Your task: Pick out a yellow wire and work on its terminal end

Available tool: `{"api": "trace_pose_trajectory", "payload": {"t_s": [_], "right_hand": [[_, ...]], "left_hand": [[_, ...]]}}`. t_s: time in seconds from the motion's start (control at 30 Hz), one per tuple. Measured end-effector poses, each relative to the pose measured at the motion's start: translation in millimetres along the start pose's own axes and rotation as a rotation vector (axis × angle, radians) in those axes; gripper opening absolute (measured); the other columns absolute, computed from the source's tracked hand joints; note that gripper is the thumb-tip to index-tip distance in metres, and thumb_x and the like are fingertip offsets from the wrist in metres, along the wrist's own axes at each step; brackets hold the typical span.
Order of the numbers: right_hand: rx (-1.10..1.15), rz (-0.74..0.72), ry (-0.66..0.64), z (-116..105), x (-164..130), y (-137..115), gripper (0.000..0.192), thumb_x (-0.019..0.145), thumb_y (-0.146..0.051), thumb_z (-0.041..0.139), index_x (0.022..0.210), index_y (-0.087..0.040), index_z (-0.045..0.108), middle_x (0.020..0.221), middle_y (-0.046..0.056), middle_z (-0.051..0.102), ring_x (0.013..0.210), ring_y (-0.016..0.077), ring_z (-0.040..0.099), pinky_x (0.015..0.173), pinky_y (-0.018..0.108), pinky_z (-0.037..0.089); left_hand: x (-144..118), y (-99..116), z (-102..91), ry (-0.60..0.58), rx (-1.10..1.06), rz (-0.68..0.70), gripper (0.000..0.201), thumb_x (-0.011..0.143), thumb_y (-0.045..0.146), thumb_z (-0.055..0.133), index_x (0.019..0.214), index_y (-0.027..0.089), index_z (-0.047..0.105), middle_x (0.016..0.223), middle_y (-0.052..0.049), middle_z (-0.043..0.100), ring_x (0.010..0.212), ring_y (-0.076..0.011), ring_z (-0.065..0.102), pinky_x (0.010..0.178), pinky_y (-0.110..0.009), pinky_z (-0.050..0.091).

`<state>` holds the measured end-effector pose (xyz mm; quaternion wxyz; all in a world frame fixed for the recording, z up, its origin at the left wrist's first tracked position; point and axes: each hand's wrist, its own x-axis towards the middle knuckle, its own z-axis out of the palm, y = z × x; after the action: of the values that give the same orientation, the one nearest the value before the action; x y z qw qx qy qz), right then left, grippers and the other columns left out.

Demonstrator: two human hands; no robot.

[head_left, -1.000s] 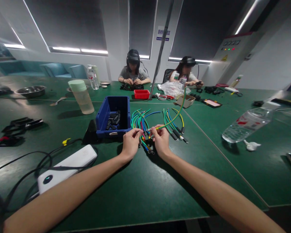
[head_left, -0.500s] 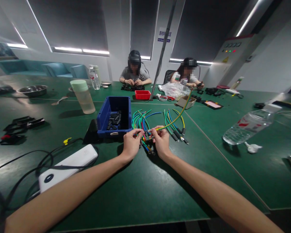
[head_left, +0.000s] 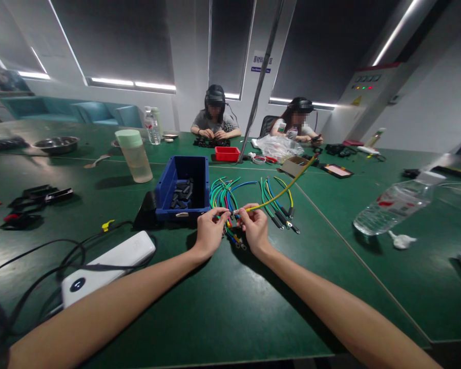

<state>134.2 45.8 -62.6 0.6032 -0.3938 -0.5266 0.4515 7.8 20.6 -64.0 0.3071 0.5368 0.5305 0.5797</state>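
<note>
My right hand (head_left: 255,228) is closed in a pinch around a yellow-green wire (head_left: 282,192) near its end, and the wire's long free part arcs up to the right. Facing it, my left hand (head_left: 210,233) pinches a small dark piece that looks like a black sleeve, right at the wire's end. The fingertips partly cover where the two meet. Under and behind both hands lies a bundle of green, blue and red wires (head_left: 221,192), several with metal ring lugs. Right of my hands are several wires with black sleeves (head_left: 278,219) by their lugs.
A blue bin (head_left: 162,192) holding several black sleeves stands left of the wires. A white power bank (head_left: 111,266) with a black cable lies by my left forearm. A tumbler (head_left: 134,156), a water bottle (head_left: 395,202) and a red tray (head_left: 227,154) stand around. Two people sit opposite.
The yellow-green wire's free end has swung lower and to the right. Both hands stay pinched in nearly the same spot, and the view has tilted slightly.
</note>
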Motion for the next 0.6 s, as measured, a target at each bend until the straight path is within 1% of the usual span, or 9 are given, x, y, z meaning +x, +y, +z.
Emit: {"api": "trace_pose_trajectory", "payload": {"t_s": [0.13,0.27,0.47,0.6], "right_hand": [[0.013,-0.006,0.004,2,-1,-2,0.023,0.076,-0.039,0.062,0.079,-0.02,0.051,0.061,-0.002,0.06,0.043,0.0107,0.051,0.041,0.023,0.041],[0.016,-0.004,0.004,2,-1,-2,0.023,0.076,-0.039,0.063,0.079,-0.019,0.052,0.062,-0.002,0.061,0.043,0.0105,0.051,0.04,0.023,0.041],[-0.001,-0.012,0.0,0,2,1,0.023,0.075,-0.039,0.063,0.078,-0.018,0.055,0.063,-0.001,0.062,0.042,0.0103,0.051,0.04,0.022,0.039],[0.024,0.003,0.006,-1,3,3,0.024,0.075,-0.04,0.064,0.08,-0.018,0.054,0.064,0.0,0.063,0.042,0.0105,0.051,0.04,0.022,0.038]], "left_hand": [[-1,2,0.5,-0.014,-0.028,-0.008,0.027,0.078,0.042,0.061,0.085,0.016,0.069,0.051,0.004,0.053,0.041,-0.0083,0.045,0.042,-0.02,0.035],[-1,4,0.7,-0.032,-0.034,-0.028,0.028,0.078,0.041,0.061,0.087,0.016,0.068,0.047,0.005,0.049,0.039,-0.0081,0.044,0.04,-0.019,0.033],[-2,8,-0.5,-0.068,-0.033,-0.042,0.027,0.078,0.039,0.061,0.091,0.016,0.066,0.049,0.005,0.052,0.04,-0.0083,0.046,0.041,-0.019,0.036],[-3,11,-1.8,-0.094,-0.039,-0.046,0.025,0.077,0.032,0.061,0.095,0.015,0.065,0.05,0.004,0.054,0.041,-0.009,0.049,0.042,-0.019,0.038]]}}
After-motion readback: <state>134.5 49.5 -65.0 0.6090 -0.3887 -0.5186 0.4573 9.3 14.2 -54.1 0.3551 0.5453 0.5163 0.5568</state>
